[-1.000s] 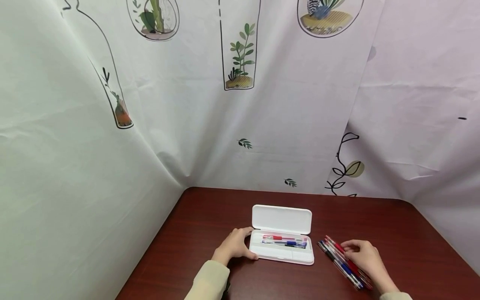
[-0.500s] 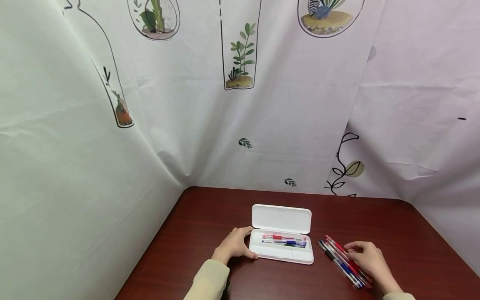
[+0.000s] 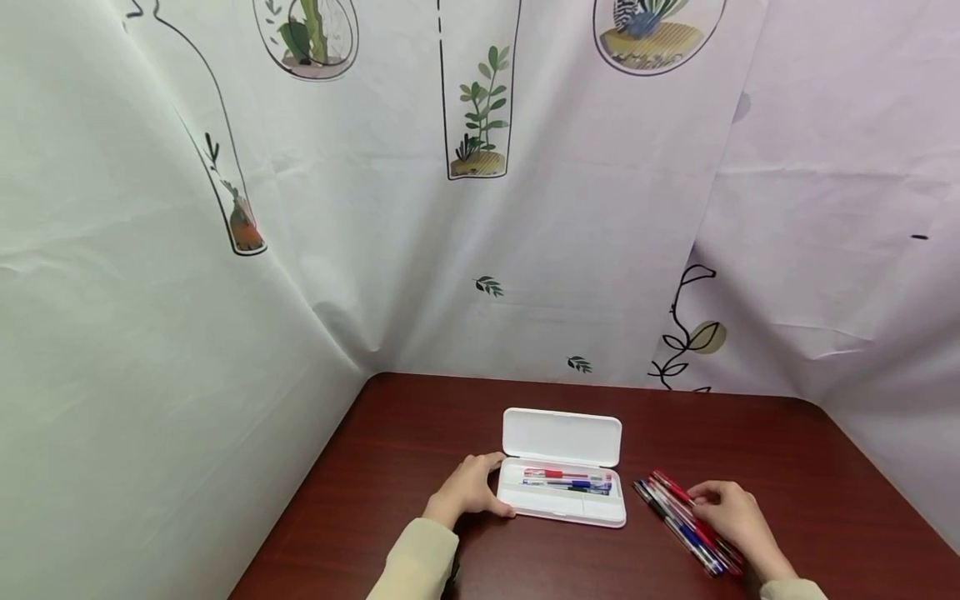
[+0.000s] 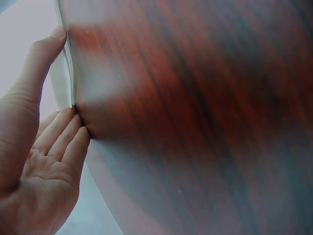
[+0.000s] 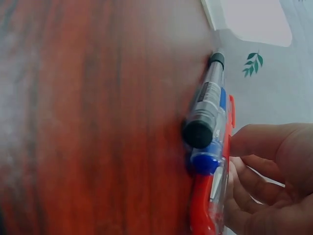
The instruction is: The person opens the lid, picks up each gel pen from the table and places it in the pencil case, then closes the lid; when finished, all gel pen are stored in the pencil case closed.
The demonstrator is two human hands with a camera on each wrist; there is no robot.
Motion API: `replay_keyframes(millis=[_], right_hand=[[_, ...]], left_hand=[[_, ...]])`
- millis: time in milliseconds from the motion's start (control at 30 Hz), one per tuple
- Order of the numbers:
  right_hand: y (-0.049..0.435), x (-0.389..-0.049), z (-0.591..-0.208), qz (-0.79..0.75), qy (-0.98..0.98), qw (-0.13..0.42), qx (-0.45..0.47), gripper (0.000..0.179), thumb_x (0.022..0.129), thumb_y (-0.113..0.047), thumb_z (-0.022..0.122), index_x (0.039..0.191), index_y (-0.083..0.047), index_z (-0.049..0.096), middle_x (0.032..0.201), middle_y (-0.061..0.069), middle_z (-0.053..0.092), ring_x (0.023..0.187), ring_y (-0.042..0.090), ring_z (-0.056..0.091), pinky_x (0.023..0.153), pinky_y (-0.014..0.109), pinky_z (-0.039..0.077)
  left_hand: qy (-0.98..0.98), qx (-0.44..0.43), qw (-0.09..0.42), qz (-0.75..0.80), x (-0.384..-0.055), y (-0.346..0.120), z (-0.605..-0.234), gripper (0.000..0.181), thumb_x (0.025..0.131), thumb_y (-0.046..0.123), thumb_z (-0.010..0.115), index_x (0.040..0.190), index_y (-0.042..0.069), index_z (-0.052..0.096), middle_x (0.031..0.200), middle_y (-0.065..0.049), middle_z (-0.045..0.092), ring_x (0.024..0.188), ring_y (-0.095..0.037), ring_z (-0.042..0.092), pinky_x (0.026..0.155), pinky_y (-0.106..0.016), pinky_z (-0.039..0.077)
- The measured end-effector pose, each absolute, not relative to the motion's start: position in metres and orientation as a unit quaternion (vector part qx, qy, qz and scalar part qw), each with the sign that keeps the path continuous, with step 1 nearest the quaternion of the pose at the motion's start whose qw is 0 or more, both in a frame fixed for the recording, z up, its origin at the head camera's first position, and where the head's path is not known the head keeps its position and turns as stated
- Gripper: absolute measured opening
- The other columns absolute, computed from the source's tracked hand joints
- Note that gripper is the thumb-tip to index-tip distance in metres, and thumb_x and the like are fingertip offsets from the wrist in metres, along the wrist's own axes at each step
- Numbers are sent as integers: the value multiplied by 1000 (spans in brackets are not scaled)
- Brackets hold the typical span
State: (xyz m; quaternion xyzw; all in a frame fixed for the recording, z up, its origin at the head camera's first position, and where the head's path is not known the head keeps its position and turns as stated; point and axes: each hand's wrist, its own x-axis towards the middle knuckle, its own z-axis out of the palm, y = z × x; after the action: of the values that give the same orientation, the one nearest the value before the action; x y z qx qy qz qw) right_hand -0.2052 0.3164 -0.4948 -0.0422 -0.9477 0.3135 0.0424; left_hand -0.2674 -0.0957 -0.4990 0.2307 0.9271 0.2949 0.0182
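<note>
An open white pencil case (image 3: 561,507) lies on the table, its lid (image 3: 562,437) tipped back. Inside lie a red pen (image 3: 551,473), a blue pen (image 3: 583,483) and a dark one beside it. My left hand (image 3: 467,490) holds the case's left end, thumb at the front corner and fingers at the back; in the left wrist view the thumb (image 4: 44,54) presses its edge. To the right lies a bundle of several red, blue and black pens (image 3: 681,525). My right hand (image 3: 731,515) pinches a red pen (image 5: 230,112) at the bundle's right side.
The dark reddish-brown table (image 3: 405,433) is bounded at the back and left by a hanging white cloth (image 3: 360,250) printed with plants. The pen bundle lies slantwise, apart from the case's right end.
My right hand shifts only slightly at the red pen and stays at the bundle. The left hand and the case hold still.
</note>
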Motion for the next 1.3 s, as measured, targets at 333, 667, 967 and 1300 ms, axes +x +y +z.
replay_keyframes(millis=[333, 667, 967, 1300], right_hand=[[317, -201, -494, 340, -937, 64, -48, 16, 77, -8, 71, 92, -2, 72, 81, 3, 70, 70, 7, 58, 65, 28, 45], [315, -202, -494, 367, -927, 59, -54, 18, 80, -7, 72, 96, 0, 71, 83, 4, 71, 70, 4, 60, 65, 23, 46], [305, -206, -486, 374, -925, 54, -48, 19, 81, -9, 72, 97, 1, 70, 83, 3, 70, 72, 10, 61, 64, 27, 48], [286, -208, -484, 391, -918, 64, -31, 20, 77, -8, 75, 95, -1, 70, 81, 2, 68, 68, 5, 59, 63, 21, 47]], left_hand=[[927, 229, 20, 295, -266, -96, -498, 78, 55, 33, 96, 123, 10, 64, 122, -3, 68, 107, -14, 61, 94, -34, 50], [923, 234, 19, 304, -265, -97, -497, 75, 56, 31, 96, 122, 11, 65, 120, -2, 69, 104, -12, 62, 93, -33, 50], [922, 236, 16, 306, -266, -97, -498, 75, 56, 32, 96, 122, 13, 65, 119, 0, 69, 104, -11, 61, 93, -32, 50], [926, 230, 21, 299, -265, -96, -498, 77, 56, 32, 95, 124, 12, 65, 122, -1, 68, 107, -12, 61, 94, -33, 50]])
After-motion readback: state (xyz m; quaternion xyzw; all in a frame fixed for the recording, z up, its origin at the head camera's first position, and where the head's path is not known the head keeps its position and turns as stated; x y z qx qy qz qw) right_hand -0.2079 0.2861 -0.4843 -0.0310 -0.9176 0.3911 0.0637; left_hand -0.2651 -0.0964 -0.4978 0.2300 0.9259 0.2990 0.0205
